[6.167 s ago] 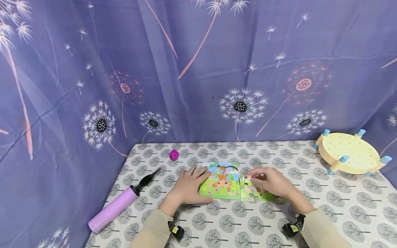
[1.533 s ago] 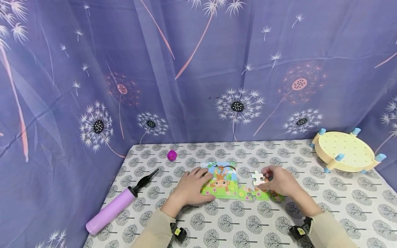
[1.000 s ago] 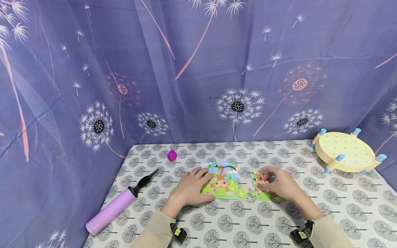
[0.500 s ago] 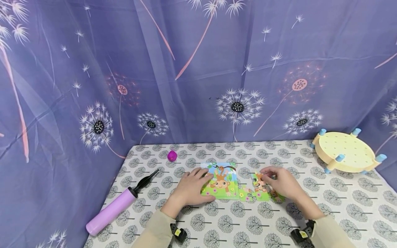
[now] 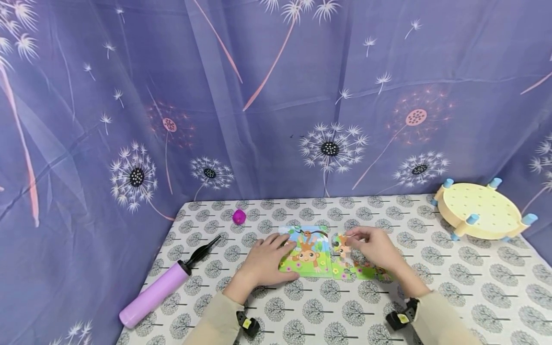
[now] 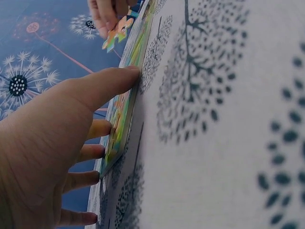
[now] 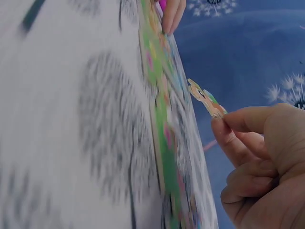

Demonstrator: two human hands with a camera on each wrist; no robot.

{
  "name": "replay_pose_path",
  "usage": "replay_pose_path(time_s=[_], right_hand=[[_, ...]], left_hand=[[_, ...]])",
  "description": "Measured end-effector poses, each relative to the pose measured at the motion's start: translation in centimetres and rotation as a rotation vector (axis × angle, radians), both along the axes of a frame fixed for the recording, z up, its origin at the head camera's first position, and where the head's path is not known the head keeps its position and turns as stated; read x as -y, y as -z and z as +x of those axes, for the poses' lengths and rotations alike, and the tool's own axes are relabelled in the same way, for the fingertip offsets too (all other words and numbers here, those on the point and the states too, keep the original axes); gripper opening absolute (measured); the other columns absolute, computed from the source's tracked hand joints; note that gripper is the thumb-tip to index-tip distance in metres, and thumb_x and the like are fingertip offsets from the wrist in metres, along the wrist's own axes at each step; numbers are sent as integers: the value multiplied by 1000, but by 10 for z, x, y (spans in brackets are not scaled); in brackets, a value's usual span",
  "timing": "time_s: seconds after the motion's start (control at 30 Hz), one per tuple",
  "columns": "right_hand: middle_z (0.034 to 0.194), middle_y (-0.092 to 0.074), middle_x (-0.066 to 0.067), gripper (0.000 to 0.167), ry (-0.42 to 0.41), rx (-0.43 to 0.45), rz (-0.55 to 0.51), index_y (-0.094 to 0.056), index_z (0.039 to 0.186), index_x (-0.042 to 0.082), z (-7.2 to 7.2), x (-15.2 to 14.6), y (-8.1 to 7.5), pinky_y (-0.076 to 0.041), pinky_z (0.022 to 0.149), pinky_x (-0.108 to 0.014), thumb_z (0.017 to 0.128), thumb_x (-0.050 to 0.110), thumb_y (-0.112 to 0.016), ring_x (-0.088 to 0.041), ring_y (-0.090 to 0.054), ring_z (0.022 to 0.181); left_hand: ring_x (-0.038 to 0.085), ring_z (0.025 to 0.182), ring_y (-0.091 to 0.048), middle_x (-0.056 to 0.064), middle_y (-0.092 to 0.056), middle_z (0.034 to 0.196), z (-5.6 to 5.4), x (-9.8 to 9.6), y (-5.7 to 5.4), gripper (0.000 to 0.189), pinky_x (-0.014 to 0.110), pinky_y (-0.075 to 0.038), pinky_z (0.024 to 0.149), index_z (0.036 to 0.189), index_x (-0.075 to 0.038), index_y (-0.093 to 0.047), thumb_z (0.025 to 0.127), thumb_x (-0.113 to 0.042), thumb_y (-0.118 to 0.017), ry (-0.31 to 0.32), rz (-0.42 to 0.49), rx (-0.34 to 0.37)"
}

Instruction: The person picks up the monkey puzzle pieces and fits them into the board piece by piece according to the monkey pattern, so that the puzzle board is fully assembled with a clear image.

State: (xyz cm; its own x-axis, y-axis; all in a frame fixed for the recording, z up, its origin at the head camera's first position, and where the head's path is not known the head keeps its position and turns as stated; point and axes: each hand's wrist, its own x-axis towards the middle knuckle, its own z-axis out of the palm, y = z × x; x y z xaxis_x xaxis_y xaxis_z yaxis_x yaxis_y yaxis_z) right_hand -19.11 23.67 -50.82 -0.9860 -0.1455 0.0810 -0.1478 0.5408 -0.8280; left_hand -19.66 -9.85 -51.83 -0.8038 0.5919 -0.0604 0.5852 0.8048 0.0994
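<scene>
My left hand (image 5: 265, 261) rests with spread fingers on the left side of a square monkey picture puzzle (image 5: 309, 258); its thumb (image 6: 107, 85) lies along the near edge in the left wrist view. Between thumb and forefinger, my right hand (image 5: 377, 249) pinches a jigsaw piece (image 7: 206, 98) with orange and green print. That piece is raised above the table, close to the picture's right edge. Below it, a row of joined jigsaw pieces (image 5: 364, 273), mostly green with flowers, extends rightward from the picture. My right hand partly covers the row's right end.
A purple hand pump (image 5: 157, 292) with a black nozzle lies at the left. Toward the back sits a small magenta object (image 5: 239, 217). An upturned yellow stool-like toy (image 5: 480, 211) with blue feet stands at the right rear. A purple curtain (image 5: 276, 120) hangs behind the table.
The loose piece showed its white back 1.5 s ago, then turned printed side up. My right hand has since carried it left toward the picture. The left hand has stayed put.
</scene>
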Motion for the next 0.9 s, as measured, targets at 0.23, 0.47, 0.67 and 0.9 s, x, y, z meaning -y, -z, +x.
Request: replay_pose_path(time_s=[0.23, 0.47, 0.67, 0.9], right_hand=[[89, -75, -1, 18, -25, 32, -4, -77, 110, 8, -7, 31, 1, -46, 48, -26, 94, 16, -77, -19, -63, 66], [90, -75, -3, 21, -71, 91, -67, -75, 114, 4, -10, 55, 10, -39, 37, -21, 95, 12, -75, -10, -48, 45], [88, -76, -1, 20, -71, 70, -36, -77, 111, 4, -14, 72, 11, -39, 41, -21, 94, 14, -77, -13, -58, 56], [89, -76, 1, 20, -51, 94, -13, -78, 111, 6, -18, 88, 11, -56, 61, -26, 93, 15, -77, -14, -69, 73]], left_hand=[[31, 153, -29, 0, -30, 169, -1, 1, 1, 91, 65, -34, 116, 162, -31, -39, 88, -83, -50, 1, -1, 0], [31, 154, -28, 0, -29, 169, 0, 1, 0, 91, 65, -33, 116, 162, -29, -40, 88, -83, -50, 0, 9, 11], [31, 154, -28, 1, -29, 170, 0, 1, -1, 91, 63, -33, 117, 161, -28, -41, 88, -82, -52, -2, 13, 11], [33, 153, -30, 2, -30, 169, 1, 1, -1, 91, 62, -35, 116, 161, -27, -42, 89, -82, -52, 8, 12, -9]])
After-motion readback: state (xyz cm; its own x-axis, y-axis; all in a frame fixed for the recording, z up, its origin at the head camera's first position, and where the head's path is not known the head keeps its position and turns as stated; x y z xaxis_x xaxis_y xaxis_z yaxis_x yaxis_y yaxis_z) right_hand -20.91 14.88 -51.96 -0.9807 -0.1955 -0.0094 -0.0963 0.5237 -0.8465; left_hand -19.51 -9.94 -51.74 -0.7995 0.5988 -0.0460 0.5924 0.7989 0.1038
